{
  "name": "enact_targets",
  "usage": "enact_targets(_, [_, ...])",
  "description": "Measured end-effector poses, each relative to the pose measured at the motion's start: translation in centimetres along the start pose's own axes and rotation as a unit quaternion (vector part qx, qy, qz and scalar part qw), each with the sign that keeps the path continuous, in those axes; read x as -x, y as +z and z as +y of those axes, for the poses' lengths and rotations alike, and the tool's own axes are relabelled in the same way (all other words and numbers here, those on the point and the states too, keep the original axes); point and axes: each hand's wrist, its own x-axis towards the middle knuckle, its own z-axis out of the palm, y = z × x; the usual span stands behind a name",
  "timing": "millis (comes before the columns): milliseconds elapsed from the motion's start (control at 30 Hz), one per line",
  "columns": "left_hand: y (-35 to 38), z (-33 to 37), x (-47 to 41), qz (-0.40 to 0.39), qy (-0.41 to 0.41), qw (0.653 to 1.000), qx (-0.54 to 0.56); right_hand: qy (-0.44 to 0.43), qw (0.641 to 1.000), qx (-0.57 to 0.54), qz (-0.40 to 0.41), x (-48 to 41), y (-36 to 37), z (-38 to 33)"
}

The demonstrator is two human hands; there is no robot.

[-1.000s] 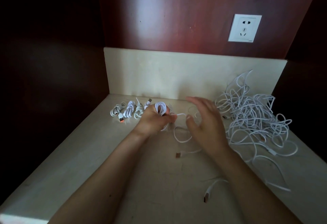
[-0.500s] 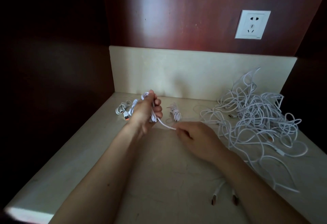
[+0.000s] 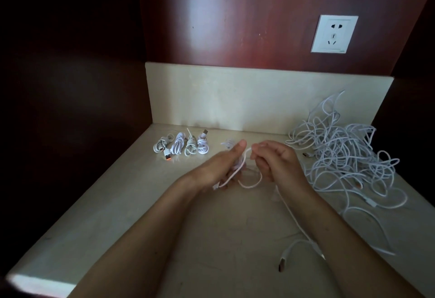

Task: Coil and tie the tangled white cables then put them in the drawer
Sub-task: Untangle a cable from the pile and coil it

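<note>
Holding one white cable (image 3: 250, 184) in both hands above the middle of the tabletop (image 3: 117, 215).
With thumb raised, the left hand (image 3: 219, 168) grips its gathered strands; the right hand (image 3: 275, 163) pinches a loop, and the plug end lies toward the front edge. Four tied coils (image 3: 181, 148) lie near the back left corner, and the tangled pile (image 3: 348, 156) sits along the right edge.

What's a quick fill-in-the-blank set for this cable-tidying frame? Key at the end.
1. The left hand and right hand, both gripping one loose white cable, have the tangled pile of white cables on their ___ side.
2. The row of coiled white cable bundles left of the hands holds ___ bundles.
3. The white wall socket has ___ plugged in.
4. The leftmost bundle's plug tip is coloured ___.

Missing words: right; four; nothing; orange.
</note>
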Motion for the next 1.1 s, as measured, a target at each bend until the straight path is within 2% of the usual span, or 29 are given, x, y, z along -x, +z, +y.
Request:
enact_targets(67, [0.3,0.5,0.4,-0.086,-0.037,0.993,0.071,0.007,0.999,0.025,0.024,-0.4,-0.3,0.4])
enact_targets(167, [0.5,0.8,0.8,-0.155,-0.009,0.987,0.046,0.008,0.998,0.054,0.044,-0.8,-0.3,1.2])
enact_targets(267, [0.0,0.4,0.9,-0.151,0.034,0.988,-0.025,0.004,0.995,0.088,0.044,-0.9,0.2,1.7])
enact_targets(367, [-0.2,0.2,0.9,-0.14,0.058,0.988,-0.023,0.024,0.992,0.12,0.04,-0.8,0.4,1.7])
enact_targets(467, [-0.2,0.5,1.1,-0.159,0.077,0.984,-0.031,0.088,0.991,0.102,-0.011,-0.3,0.3,1.0])
enact_targets(533, [-0.1,0.8,1.3,-0.18,0.072,0.981,-0.035,0.098,0.988,0.111,-0.037,0.0,0.4,0.6])
enact_targets(633, [0.1,1.1,1.4,-0.177,0.049,0.982,-0.036,0.101,0.992,0.058,-0.054,0.1,0.3,0.2])
enact_targets(800, [-0.1,0.5,1.0,-0.135,0.025,0.99,-0.038,0.151,0.977,-0.017,-0.15,0.5,-0.2,-0.4])
enact_targets(867, [0.0,0.5,0.7,-0.127,0.045,0.991,-0.025,0.152,0.977,-0.059,-0.14,0.3,-0.4,-0.2])
enact_targets(1000, [0.2,1.1,0.6,-0.151,0.117,0.979,-0.068,0.155,0.975,-0.111,-0.111,0.0,-0.7,0.1])
enact_targets(1100, [0.7,1.1,0.7,-0.145,0.148,0.978,-0.024,0.128,0.976,-0.128,-0.124,0.1,-0.8,-0.2])
